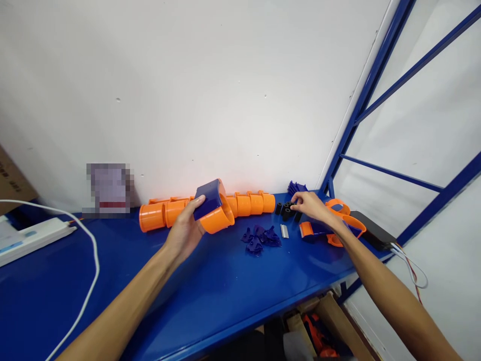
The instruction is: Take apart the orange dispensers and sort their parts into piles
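Note:
My left hand is closed around an orange cup-shaped plastic part with a dark blue panel, held tilted above the table. Over at the right, the fingers of my right hand are pinched at a group of small black cylinders; whether one is between the fingertips is hidden. Several orange cups lie in a row along the wall, partly behind the held part. A pile of small dark blue plastic pieces lies in front of them, with a small silvery-white piece beside it.
Orange and blue parts lie under my right forearm, near a black box with cables. Blue pieces stand by the wall. A white power strip and cable are at left. Below the blue table sits a cardboard box.

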Tool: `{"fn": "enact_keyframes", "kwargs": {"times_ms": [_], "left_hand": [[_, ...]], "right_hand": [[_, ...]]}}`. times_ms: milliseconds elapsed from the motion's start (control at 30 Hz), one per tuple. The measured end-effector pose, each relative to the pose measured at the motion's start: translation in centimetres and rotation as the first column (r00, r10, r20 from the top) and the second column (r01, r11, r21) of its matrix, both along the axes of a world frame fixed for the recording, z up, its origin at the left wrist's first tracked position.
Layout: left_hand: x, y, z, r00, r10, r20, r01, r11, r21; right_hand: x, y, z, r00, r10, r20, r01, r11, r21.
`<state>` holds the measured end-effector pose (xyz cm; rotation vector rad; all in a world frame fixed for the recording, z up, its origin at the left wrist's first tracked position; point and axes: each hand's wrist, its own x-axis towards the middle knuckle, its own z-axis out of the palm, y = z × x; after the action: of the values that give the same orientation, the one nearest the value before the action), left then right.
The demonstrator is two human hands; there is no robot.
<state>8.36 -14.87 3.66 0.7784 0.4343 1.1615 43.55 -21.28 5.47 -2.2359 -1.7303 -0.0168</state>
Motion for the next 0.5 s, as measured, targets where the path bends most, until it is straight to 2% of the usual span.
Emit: {"fn": "enact_keyframes", "kwargs": {"times_ms": [100, 167, 233, 267, 333, 433, 500], "left_hand": [[0.0, 0.1, -0.2, 1.0, 0.003, -0.023, -0.002, 1.0, 0.017], [0.1, 0.0, -0.3, 0.998, 0.0, -0.058, 0.003, 0.999, 0.046], [0.2, -0.2, -0.4, 0.993, 0.007, -0.116, 0.005, 0.994, 0.106], [0.3, -0.3, -0.5, 0.988, 0.012, -0.151, 0.011, 0.989, 0.15], [0.4, -0.3, -0.7, 0.974, 0.025, -0.225, 0.035, 0.965, 0.259], [0.2, -0.2, -0.8, 0.944, 0.052, -0.325, 0.093, 0.905, 0.415], [0.1, -0.2, -0.8, 0.915, 0.09, -0.393, 0.139, 0.846, 0.516]], "right_hand": [[0.7, -1.5, 1.0, 0.991, -0.119, 0.065, 0.117, 0.992, 0.047], [0.1, -2.8, 1.2, 0.979, -0.176, 0.099, 0.17, 0.983, 0.064], [-1.5, -3.8, 1.0, 0.989, -0.148, 0.032, 0.141, 0.979, 0.15], [-2.6, -4.1, 0.9, 0.996, -0.086, -0.039, 0.092, 0.972, 0.215], [-5.4, -4.0, 0.7, 0.977, 0.113, -0.179, -0.045, 0.936, 0.349], [-10.0, -2.6, 1.1, 0.883, 0.394, -0.256, -0.219, 0.827, 0.517], [-12.6, -1.3, 1.6, 0.817, 0.504, -0.279, -0.272, 0.764, 0.585]]}}
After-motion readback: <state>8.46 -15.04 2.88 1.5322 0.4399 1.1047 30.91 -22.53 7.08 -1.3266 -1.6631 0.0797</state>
